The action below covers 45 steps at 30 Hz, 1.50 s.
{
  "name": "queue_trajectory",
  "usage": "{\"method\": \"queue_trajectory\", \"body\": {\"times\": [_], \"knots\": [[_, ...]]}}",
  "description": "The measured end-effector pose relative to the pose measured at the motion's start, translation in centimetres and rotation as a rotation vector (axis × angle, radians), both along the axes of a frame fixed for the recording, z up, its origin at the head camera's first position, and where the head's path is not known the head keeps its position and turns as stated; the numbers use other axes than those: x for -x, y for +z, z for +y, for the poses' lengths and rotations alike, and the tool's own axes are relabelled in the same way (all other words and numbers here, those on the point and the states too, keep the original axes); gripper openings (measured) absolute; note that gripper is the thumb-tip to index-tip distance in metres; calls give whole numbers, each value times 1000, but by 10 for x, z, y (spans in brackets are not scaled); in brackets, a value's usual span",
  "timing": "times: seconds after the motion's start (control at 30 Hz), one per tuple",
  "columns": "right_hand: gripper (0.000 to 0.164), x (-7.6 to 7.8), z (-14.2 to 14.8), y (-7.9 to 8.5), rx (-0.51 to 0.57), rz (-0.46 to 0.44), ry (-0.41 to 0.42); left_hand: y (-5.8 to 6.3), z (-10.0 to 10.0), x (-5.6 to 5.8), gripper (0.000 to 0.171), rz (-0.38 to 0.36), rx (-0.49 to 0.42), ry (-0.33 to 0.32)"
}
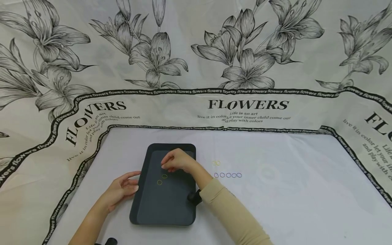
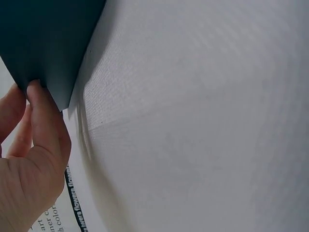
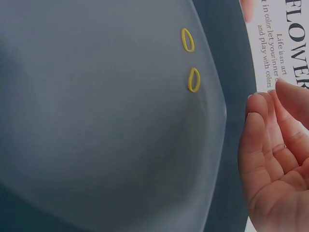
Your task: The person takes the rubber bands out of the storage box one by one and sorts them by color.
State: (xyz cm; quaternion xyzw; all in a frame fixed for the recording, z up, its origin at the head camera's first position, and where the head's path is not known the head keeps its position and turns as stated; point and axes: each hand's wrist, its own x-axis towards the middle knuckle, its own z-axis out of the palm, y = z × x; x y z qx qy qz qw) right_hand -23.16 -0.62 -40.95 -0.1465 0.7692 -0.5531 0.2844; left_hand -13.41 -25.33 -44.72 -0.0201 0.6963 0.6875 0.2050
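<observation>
A dark grey rectangular tray [image 1: 166,204] lies on the white table. My left hand [image 1: 119,190] holds its left rim, with thumb and fingertips at the edge; close up, the left hand [image 2: 34,159] has its fingers against the tray's outer wall [image 2: 46,43]. Over the upper part of the tray is my right hand [image 1: 177,160], thumb and fingertips drawn close together. Two small yellow rings [image 3: 193,79] lie on the tray floor beside the right hand [image 3: 277,159]. I cannot tell whether anything small sits between the right fingertips.
Right of the tray, two more yellow rings [image 1: 216,163] lie on the white tabletop [image 1: 275,204]. Below them runs a row of several purple rings [image 1: 228,175]. A flower-printed cloth [image 1: 171,109] rises behind the table.
</observation>
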Motion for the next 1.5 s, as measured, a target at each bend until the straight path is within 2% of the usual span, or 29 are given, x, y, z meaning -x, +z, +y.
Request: {"method": "queue_trajectory", "body": {"times": [0.2, 0.5, 0.73, 0.97, 1.13, 1.3, 1.5], "knots": [[14, -4, -5, -8, -48, 19, -2, -1, -2, 0, 64, -7, -2, -1], [16, -7, -7, -14, -287, 141, -5, 0, 0, 1, 66, -8, -5, -9], [16, -9, -10, -23, -356, 218, -24, 1, 0, 1, 65, -8, 4, 0], [13, -10, -15, -26, -384, 320, 32, 2, 2, 0, 63, -16, -3, 7], [11, -10, -15, -24, -381, 308, 47, 3, 2, 1, 64, -19, 5, 9], [10, -9, -13, -23, -357, 256, 48, 4, 2, 0, 63, -21, 7, 11], [11, -8, -11, -22, -293, 197, 12, 2, 1, 0, 64, 1, -15, -7]]}}
